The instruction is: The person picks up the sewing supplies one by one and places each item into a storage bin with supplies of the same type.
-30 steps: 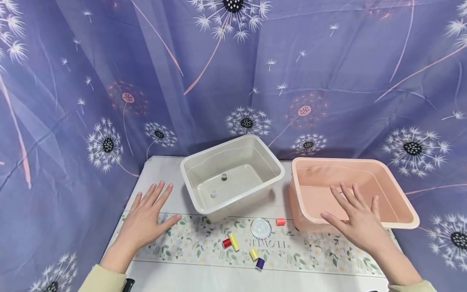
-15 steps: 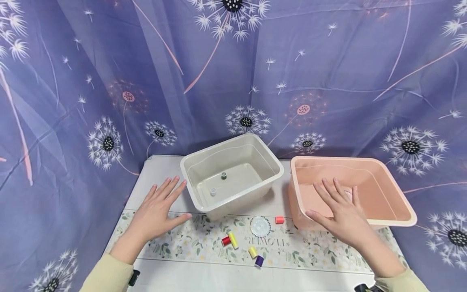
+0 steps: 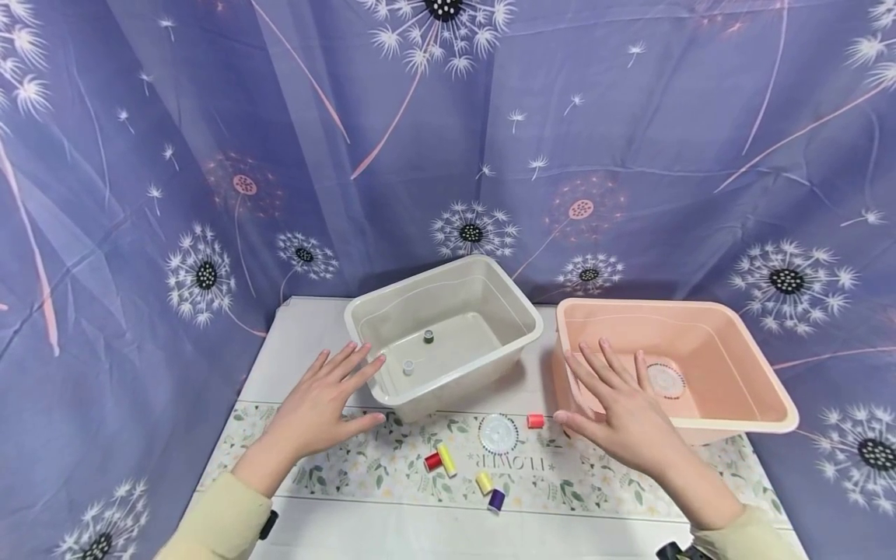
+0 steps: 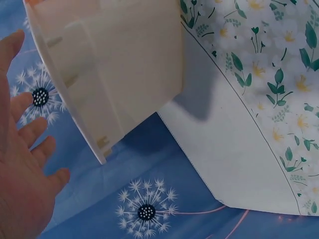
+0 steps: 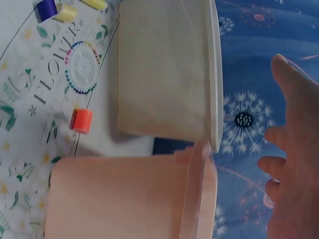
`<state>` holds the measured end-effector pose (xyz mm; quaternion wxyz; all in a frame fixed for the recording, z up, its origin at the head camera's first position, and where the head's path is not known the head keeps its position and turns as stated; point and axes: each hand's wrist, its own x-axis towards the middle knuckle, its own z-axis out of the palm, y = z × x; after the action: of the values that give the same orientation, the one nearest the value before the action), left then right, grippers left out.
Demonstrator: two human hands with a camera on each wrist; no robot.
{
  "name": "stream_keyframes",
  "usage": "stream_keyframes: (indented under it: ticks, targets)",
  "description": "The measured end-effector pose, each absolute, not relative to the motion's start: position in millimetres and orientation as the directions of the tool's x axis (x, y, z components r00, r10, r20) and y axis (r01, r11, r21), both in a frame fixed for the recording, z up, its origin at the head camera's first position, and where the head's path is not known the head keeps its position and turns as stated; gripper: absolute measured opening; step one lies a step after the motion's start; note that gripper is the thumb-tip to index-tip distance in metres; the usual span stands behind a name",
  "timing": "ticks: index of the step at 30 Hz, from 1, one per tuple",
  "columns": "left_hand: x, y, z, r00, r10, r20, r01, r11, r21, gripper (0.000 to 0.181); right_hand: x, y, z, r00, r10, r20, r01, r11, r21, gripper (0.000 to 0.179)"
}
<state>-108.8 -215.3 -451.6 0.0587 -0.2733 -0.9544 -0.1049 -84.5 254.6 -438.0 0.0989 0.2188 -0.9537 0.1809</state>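
My left hand (image 3: pixel 325 408), fingers spread and holding nothing, hovers by the near left corner of the grey basin (image 3: pixel 476 377). Inside that basin lie a dark spool (image 3: pixel 428 336) and a white spool (image 3: pixel 409 367). My empty right hand (image 3: pixel 623 412) is spread over the near left side of the pink basin (image 3: pixel 742 365), where a pin wheel (image 3: pixel 666 379) rests on the bottom. On the table between the hands are another pin wheel (image 3: pixel 499 434), an orange-red thread spool (image 3: pixel 535 421), a red spool (image 3: pixel 432 463), two yellow spools (image 3: pixel 484 483) and a purple spool (image 3: pixel 496 500).
A white table (image 3: pixel 392 533) with a printed floral band carries everything. Blue dandelion curtains (image 3: pixel 392 179) hang behind and along both sides. The two basins stand at the back, with a narrow gap between them.
Both hands have moved inward: the left to the right, towards the grey basin, the right to the left. The pin wheel in the pink basin has come into view. Spools and basins stay put.
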Motion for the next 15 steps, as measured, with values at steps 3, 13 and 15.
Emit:
stream_keyframes:
  ticks: [3, 13, 15]
  targets:
    - [-109.9, -213.3, -453.4, -0.829, 0.531, 0.174, 0.556, 0.817, 0.152, 0.088, -84.3, 247.3, -438.5, -0.88, -0.397, 0.261, -0.464, 0.834, -0.298, 0.089]
    - [-113.4, -209.2, -461.5, -0.777, 0.586, 0.23, 0.623, 0.769, 0.141, 0.08, -85.4, 222.7, -444.4, -0.862, -0.448, 0.239, -0.506, 0.793, -0.339, 0.088]
    - [-113.4, -209.1, -463.4, -0.766, 0.595, 0.244, 0.635, 0.76, 0.137, 0.078, -85.0, 218.2, -446.3, -0.852, -0.463, 0.245, -0.523, 0.778, -0.348, 0.088]
